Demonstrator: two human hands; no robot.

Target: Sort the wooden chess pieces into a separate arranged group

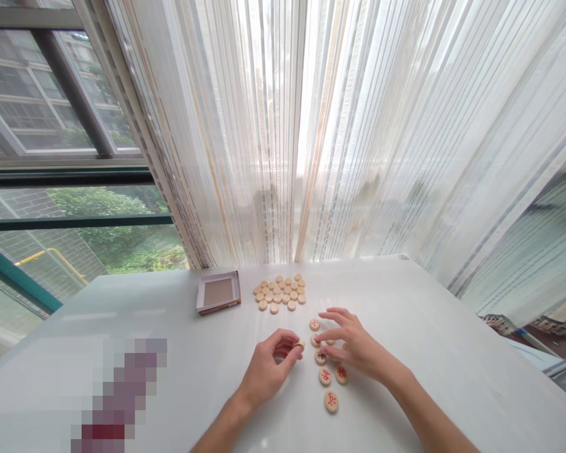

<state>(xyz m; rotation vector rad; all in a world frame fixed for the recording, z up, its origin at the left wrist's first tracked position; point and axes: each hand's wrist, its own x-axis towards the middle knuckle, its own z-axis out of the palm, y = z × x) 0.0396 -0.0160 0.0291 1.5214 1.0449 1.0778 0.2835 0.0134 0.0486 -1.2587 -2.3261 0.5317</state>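
Note:
Between the thumb and fingers of my left hand point(274, 362) is a round wooden Chinese chess piece point(300, 346), held just above the table. My right hand point(351, 340) reaches over a group of face-up pieces, its fingers spread and partly covering some of them. Red characters mark the nearest piece point(331, 401), and two more, a left one point(325, 376) and a right one point(341, 375), lie just beyond it. A piece with a dark character point(320, 357) sits by my right thumb. Farthest in this group is another red-marked piece point(314, 324).
Toward the back lies a cluster of several pale chess pieces point(277, 298), no characters visible on them. Left of it stands a shallow open box point(218, 292). The white table point(396, 314) ends at a striped sheer curtain point(283, 157). A pixelated patch hides the lower left.

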